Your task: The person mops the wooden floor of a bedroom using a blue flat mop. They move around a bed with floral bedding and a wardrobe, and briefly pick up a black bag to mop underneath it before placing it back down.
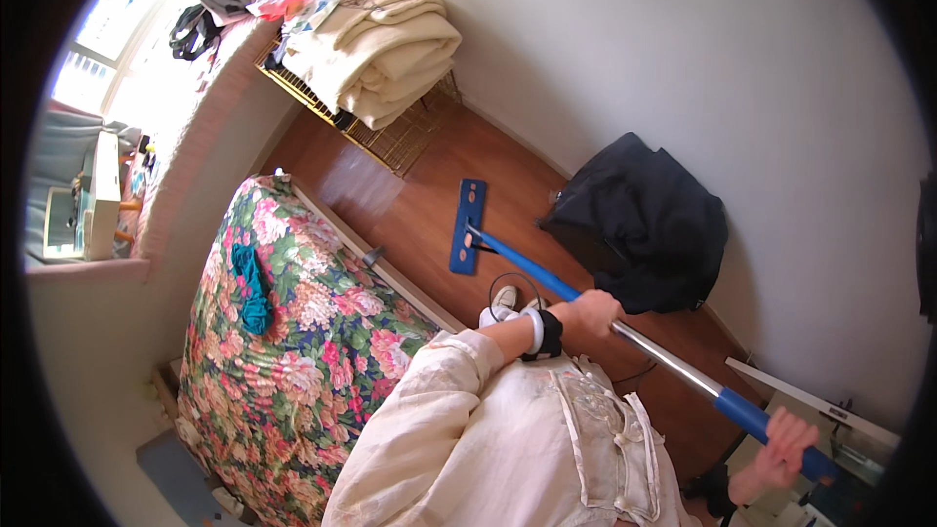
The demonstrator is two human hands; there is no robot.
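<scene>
A flat mop with a blue head (pixel 467 227) rests on the reddish-brown wood floor (pixel 432 161), its pole slanting up toward me. My left hand (pixel 594 312) is closed around the middle of the pole, where the blue lower tube meets the bare metal tube. Farther up, my right hand (pixel 790 446) grips the blue handle sleeve near the pole's end. A white bangle and a black band circle my left wrist, and another black band is at the right one. My light shoes (pixel 505 297) show below the pole.
A bed with a floral cover (pixel 315 359) and a teal cloth (pixel 252 293) stands at left. By the wall lies a large black bag or bundle (pixel 644 227). Folded cream bedding (pixel 388 51) tops a yellow wire cage (pixel 388 146). White furniture (pixel 776 395) stands at lower right.
</scene>
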